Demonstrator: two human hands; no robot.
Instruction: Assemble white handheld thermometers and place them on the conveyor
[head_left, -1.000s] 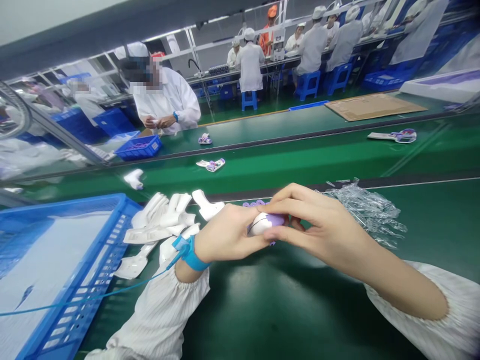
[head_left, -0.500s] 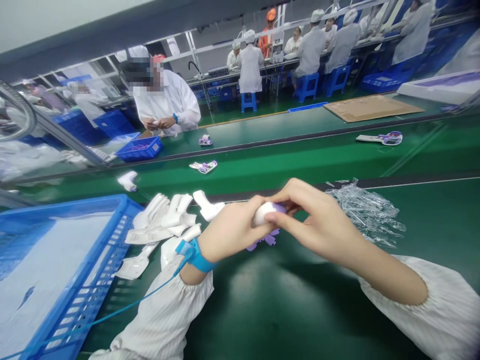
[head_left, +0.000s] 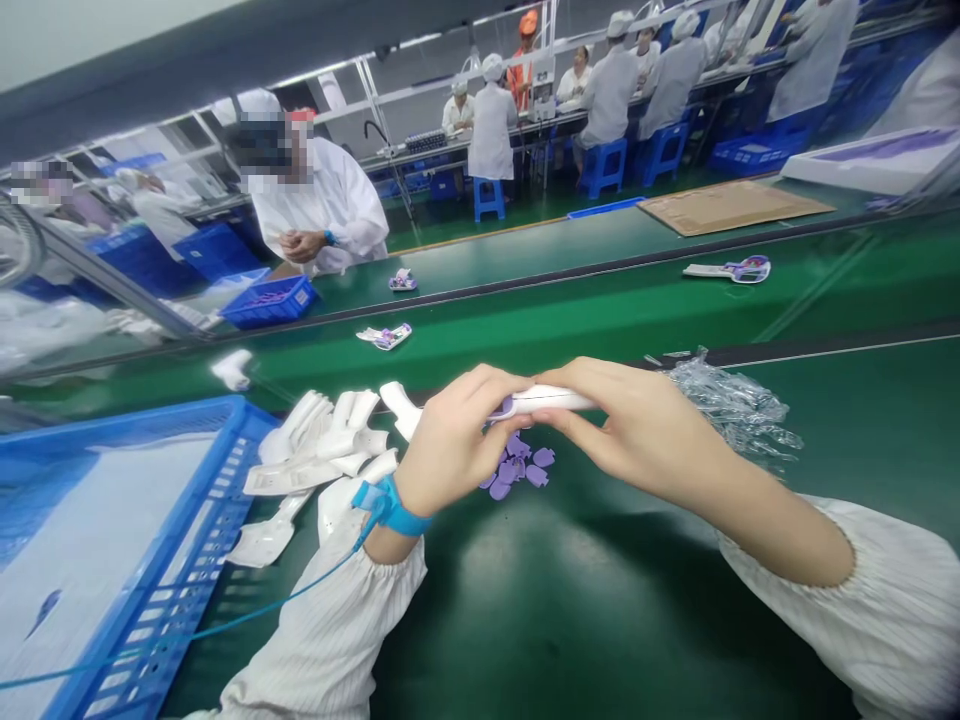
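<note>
Both hands grip one white plastic device housing with a purple edge, held level above the green table. My left hand pinches its purple end between thumb and fingers. My right hand closes round the white end, thumb below and fingers over the top. A dark seam runs along its side; the hands hide both ends. Beneath them lie several small purple plastic pieces. Left of my left hand is a pile of white housing shells.
A blue basket stands at left. Crumpled clear plastic bags lie at right. The green conveyor belt carries part-built devices, one at right. Across it a co-worker stands near a small blue bin. A blue cord runs from my left wristband.
The housing has turned from end-on to lengthwise between my hands, showing its long white side. The belt devices appear farther left. The co-worker's hands have come together.
</note>
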